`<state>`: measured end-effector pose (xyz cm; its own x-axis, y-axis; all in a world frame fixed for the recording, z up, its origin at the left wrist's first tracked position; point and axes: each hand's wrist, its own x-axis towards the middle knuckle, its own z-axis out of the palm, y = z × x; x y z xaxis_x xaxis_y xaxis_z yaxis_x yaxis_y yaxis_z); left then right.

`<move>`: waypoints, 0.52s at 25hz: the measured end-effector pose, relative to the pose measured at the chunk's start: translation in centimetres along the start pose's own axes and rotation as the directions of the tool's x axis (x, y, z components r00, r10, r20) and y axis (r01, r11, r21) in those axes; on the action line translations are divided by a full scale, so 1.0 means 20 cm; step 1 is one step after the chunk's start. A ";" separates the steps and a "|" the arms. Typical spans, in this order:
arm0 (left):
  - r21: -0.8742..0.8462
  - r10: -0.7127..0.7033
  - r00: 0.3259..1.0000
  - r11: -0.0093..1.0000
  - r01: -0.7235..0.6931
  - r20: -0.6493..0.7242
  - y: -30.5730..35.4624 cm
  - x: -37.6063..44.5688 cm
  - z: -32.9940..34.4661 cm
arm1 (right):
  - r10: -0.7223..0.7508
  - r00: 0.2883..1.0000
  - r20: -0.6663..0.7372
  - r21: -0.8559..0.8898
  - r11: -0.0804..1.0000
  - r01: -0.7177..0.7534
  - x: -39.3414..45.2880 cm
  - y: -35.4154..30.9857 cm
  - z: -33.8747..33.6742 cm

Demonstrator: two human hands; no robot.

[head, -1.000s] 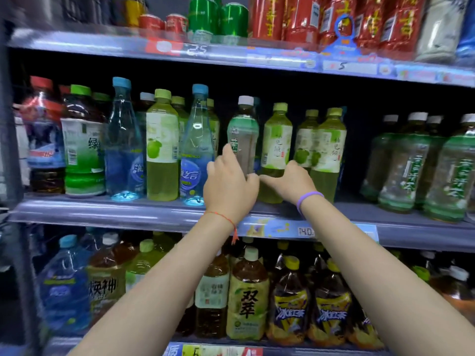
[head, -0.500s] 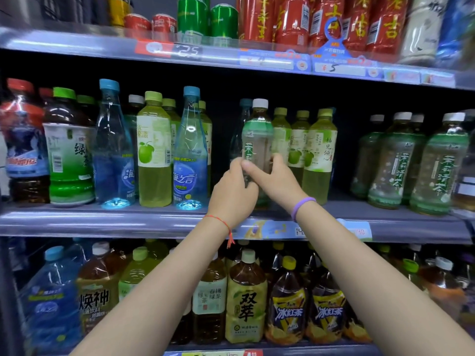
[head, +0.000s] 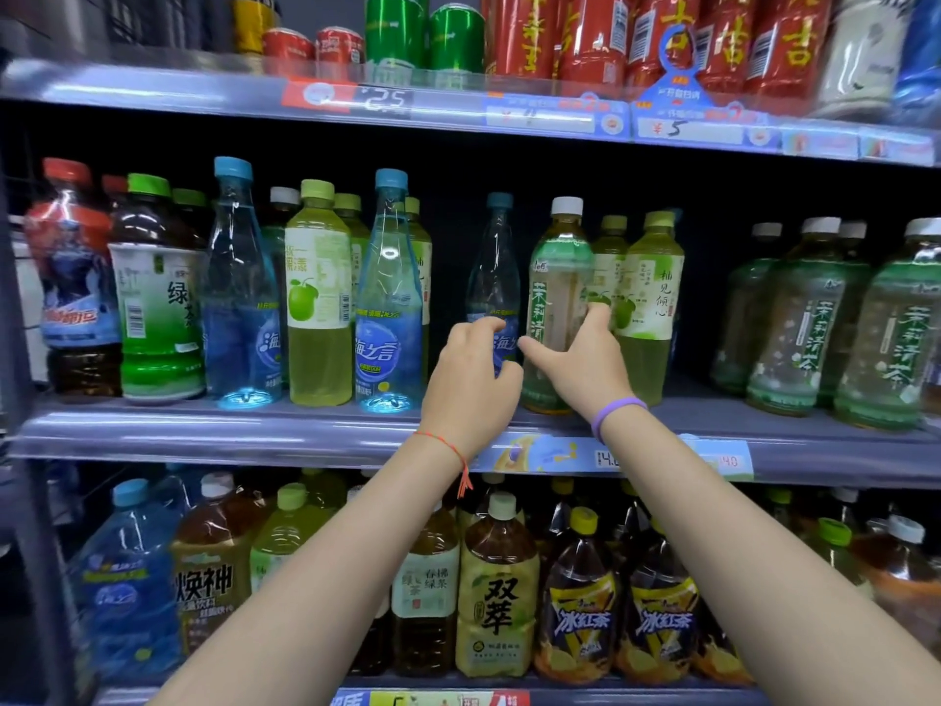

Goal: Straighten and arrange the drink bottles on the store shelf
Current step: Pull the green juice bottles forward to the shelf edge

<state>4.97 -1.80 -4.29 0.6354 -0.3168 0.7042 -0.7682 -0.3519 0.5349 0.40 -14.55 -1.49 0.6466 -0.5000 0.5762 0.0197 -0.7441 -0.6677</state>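
Note:
On the middle shelf (head: 203, 430) a white-capped jasmine tea bottle (head: 560, 257) stands upright near the front edge. My right hand (head: 585, 369) grips its lower half, thumb on the left side and fingers on the right. Just left of it and deeper in stands a clear blue-capped water bottle (head: 496, 267). My left hand (head: 471, 384) curls round its lower label, with fingers above and thumb below. Yellow-green pomelo drink bottles (head: 654, 277) stand right behind my right hand.
Left of my hands stand mixed bottles: blue water (head: 389, 298), green apple drink (head: 318, 298) and green tea (head: 158, 308). More jasmine tea bottles (head: 804, 318) stand at the right. Red and green cans (head: 453, 38) fill the shelf above. Large bottles (head: 496, 593) fill the shelf below.
The jasmine tea bottle has shifted right, next to the pomelo drinks. My left hand let go of it and moved to the blue-capped bottle behind.

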 end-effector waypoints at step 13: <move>-0.033 0.002 0.975 0.999 0.006 0.220 0.37 0.04 0.40 | -0.017 0.993 -0.120 -0.198 0.980 -0.007 -0.01 0.31 -0.38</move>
<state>0.37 -11.62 -3.50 0.6356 -0.5038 0.5850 -0.7668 -0.3240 0.5541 -5.31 -22.39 -2.09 0.5496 -0.5366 0.6403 -0.1360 -0.8137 -0.5651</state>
